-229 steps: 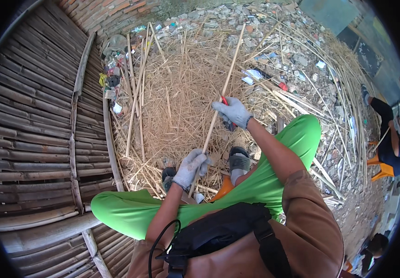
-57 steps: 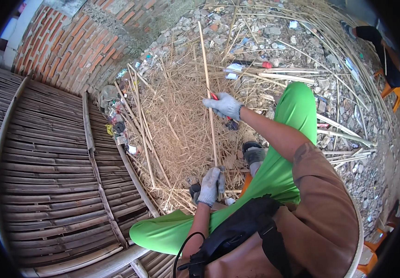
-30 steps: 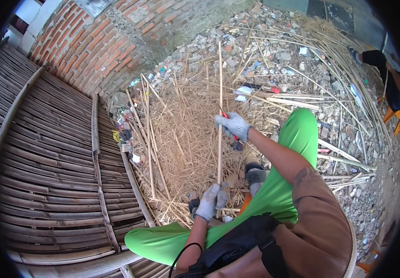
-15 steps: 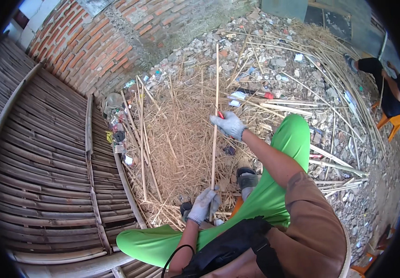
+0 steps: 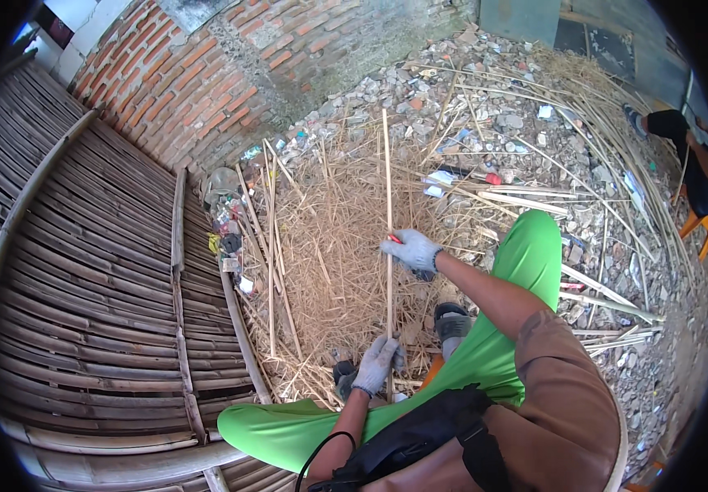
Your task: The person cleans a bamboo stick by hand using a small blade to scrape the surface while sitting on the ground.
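Note:
A long, pale bamboo strip [image 5: 388, 184] stands out in front of me, its far end over the straw-coloured shavings. My left hand [image 5: 377, 363], in a grey-white knit glove, is closed around the strip's near end, between my feet. Farther up the strip, my gloved right hand [image 5: 416, 251] is closed on a small red-handled tool [image 5: 393, 239], pressed against the strip. The tool's working edge is too small to make out. Beneath both hands spreads a heap of thin bamboo shavings [image 5: 329, 238].
On my left is a slatted bamboo platform [image 5: 100, 303]; a brick wall [image 5: 182, 90] rises beyond. Loose bamboo strips [image 5: 271, 254] lie beside the heap. Rubble [image 5: 510, 123] and more strips cover the ground right. Another person [image 5: 690, 156] sits at far right on an orange stool [image 5: 694, 225].
My right hand has slid a little nearer along the strip with the red-handled tool. The strip's far end has come slightly nearer. My left hand keeps its hold. The whole view has shifted slightly.

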A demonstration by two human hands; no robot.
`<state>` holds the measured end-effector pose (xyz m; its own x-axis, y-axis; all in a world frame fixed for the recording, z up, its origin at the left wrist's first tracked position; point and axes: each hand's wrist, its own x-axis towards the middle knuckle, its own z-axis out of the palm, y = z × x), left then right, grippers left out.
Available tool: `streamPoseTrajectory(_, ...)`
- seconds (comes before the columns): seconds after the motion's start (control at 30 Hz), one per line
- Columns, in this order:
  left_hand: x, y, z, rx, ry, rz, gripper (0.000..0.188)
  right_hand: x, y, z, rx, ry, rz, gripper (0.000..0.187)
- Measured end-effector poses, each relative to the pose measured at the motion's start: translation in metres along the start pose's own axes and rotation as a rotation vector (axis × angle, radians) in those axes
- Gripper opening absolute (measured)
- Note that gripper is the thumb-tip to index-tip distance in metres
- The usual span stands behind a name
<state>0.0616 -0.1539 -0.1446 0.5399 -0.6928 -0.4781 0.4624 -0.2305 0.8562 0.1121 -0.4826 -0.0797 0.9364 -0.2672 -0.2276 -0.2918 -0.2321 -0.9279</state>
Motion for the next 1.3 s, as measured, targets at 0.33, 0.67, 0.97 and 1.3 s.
streamPoseTrajectory(0.33,0.006,0.009,-0.003,-0.053,-0.042,0.025,0.039,-0.002,-0.006,-0.015,0.223,0.004,0.091,0.044)
streamPoseTrajectory(0.67,0.004,0.01,-0.005,-0.07,0.141,0.082,0.039,0.012,0.01,-0.004,0.336,0.022,0.064,0.04)
streamPoseTrajectory(0.97,0.0,0.017,0.002,-0.148,0.109,0.007,0.033,0.006,0.02,0.015,0.22,0.008,0.07,0.036)
streamPoseTrajectory(1.3,0.018,0.019,-0.025,-0.278,0.302,0.142,0.022,0.005,0.028,0.032,0.108,-0.361,0.075,0.036)
